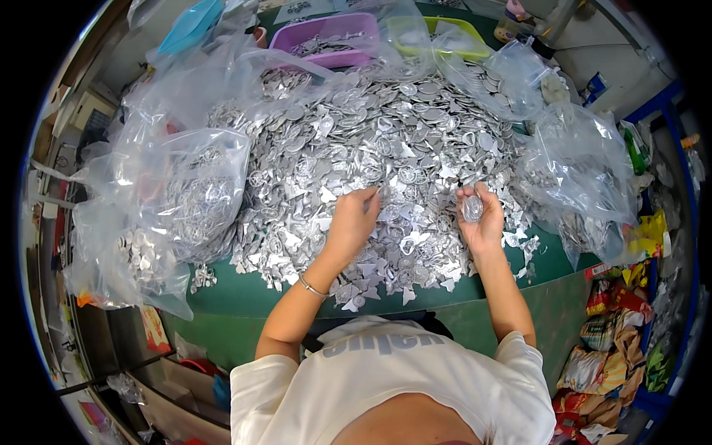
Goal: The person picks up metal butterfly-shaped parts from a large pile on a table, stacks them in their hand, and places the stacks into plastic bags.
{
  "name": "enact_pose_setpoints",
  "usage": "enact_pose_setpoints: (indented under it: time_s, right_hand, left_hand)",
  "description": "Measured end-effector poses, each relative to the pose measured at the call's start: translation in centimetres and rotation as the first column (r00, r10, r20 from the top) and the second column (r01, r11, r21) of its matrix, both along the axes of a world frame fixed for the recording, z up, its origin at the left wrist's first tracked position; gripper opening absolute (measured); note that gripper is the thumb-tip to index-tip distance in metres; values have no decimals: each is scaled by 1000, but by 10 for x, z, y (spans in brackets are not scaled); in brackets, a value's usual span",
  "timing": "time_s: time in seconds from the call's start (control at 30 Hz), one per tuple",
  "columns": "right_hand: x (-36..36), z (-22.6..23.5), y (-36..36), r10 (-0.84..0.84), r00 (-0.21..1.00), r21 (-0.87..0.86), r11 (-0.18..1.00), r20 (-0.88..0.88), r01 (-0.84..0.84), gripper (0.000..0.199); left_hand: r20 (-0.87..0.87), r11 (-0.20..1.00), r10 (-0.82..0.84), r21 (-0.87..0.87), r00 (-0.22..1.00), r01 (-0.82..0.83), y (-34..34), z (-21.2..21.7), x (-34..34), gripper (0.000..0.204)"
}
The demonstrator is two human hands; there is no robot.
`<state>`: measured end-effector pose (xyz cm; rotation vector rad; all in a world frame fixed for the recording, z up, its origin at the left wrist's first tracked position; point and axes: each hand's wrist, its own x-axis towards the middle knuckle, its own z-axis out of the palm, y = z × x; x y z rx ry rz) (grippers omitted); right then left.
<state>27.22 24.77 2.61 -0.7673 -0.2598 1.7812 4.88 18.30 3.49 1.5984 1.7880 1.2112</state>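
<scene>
Right hand point(485, 224): half-curled, holding oval silver metal piece point(472, 210), centre-right | left hand point(354, 216): curled, grip unclear | step: likely single-piece handling | next: calls for steady hold

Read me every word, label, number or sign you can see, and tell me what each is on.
White shirt: large grey lettering, upside down from this view; I won't copy its wording.
Yellow bag at right: printing too small to read.
Heaped silvery pieces: any marks too small to read.

A hand could pass above the metal heap point(400, 144), while bulging plastic bags point(204, 185) crowd the tabletop's point(237, 288) left and right edges.
</scene>
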Motion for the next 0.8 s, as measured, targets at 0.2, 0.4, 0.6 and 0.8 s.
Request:
enact_pose_setpoints:
  time_s: [0.2,0.4,0.6,0.8]
  right_hand:
    - [36,0,51,234,870,-65,955,-434,-290,16]
    - [20,21,80,-68,781,261,957,621,-124,23]
    - [13,13,116,-491,-474,287,851,731,-440,40]
    - [28,4,134,-433,-611,106,862,663,-495,33]
  left_hand:
    - [-151,998,58,22,987,-55,0,8,1,26]
    - [40,998,29,-53,999,-27,-6,29,20,29]
    - [50,993,-58,-98,997,63,1,20,8,38]
    - [97,996,-68,-58,993,74,1,15,1,27]
